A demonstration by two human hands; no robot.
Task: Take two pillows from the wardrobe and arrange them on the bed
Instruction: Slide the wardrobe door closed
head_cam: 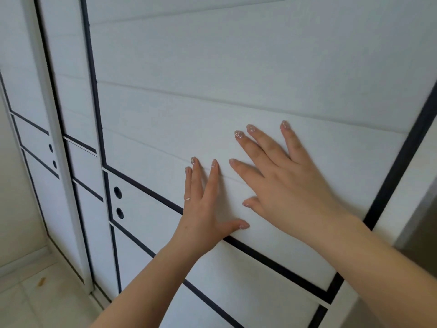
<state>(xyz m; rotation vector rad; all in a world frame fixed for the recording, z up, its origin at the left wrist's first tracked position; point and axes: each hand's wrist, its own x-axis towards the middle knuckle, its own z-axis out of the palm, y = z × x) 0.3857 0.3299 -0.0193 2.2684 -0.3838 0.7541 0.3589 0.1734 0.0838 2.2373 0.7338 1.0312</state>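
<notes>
A white wardrobe door (212, 79) with black trim lines fills most of the view, close in front of me. My left hand (205, 204) lies flat on the door with straight fingers, a ring on one finger. My right hand (281, 176) presses flat on the same panel just to the right and slightly higher, fingers spread. Neither hand holds anything. No pillows and no bed are in view; the inside of the wardrobe is hidden behind the door.
Two round dark holes (118, 201) sit in the door's lower left section. Another door panel (35, 114) with similar holes stands further left. Pale floor tiles (35, 299) show at the bottom left, with a small stain.
</notes>
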